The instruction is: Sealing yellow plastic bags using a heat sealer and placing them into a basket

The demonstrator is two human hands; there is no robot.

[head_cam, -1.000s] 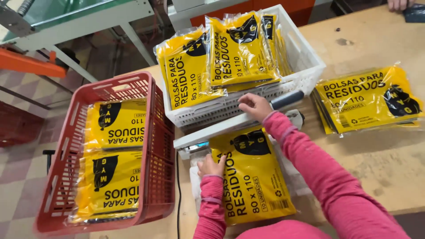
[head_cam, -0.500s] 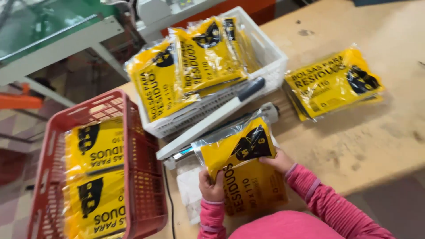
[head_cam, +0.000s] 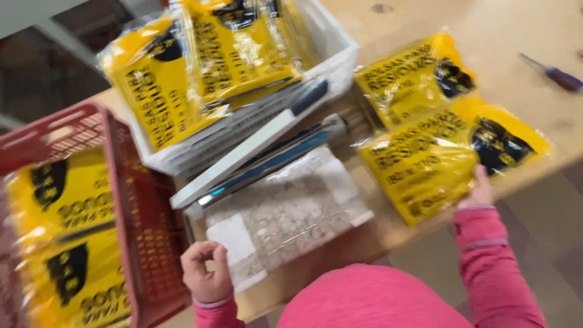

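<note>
My right hand (head_cam: 480,189) grips the near edge of a yellow plastic packet (head_cam: 443,155) lying on the wooden table at the right. Just beyond it rests another yellow packet (head_cam: 413,79). My left hand (head_cam: 206,270) hovers with fingers curled and nothing in it, between the red crate (head_cam: 130,200) and a grey-white pad (head_cam: 285,209). A heat sealer (head_cam: 255,149) with a white bar and blue strip lies across the table behind the pad. Both sleeves are pink.
A white basket (head_cam: 337,54) behind the sealer holds several yellow packets. The red crate at left holds more yellow packets. A purple-handled screwdriver (head_cam: 555,74) lies at the far right of the table.
The packet that lay on the pad by the sealer has been carried right by my right hand onto the table. My left hand has let go and curled shut. The view has swung right.
</note>
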